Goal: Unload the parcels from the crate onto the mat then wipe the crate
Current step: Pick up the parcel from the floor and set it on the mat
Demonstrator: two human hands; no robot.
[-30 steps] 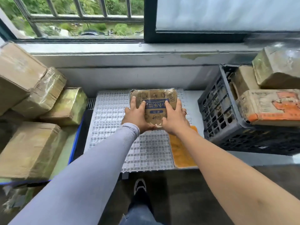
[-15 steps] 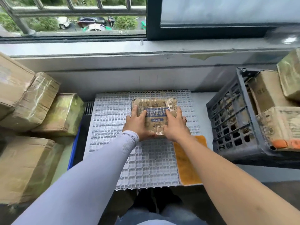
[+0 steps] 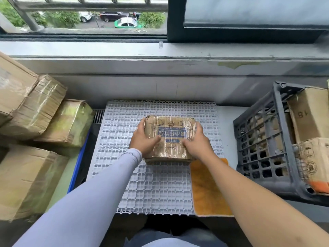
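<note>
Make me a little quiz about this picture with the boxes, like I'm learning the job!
1. True or false: the taped brown cardboard parcel is on the white plastic grid mat.
2. Which hands hold that parcel? A) left hand only B) right hand only C) both
3. Fill in: the flat orange cloth lies at the mat's ____ edge, beside the dark grey plastic lattice crate.

Key: 1 true. 2 C. 3 right; the crate still holds parcels, so unloading is not done.

Both arms reached forward, side by side.
The left hand (image 3: 144, 139) and right hand (image 3: 196, 143) gripped opposite sides of the parcel (image 3: 170, 138), fingers curled.
</note>
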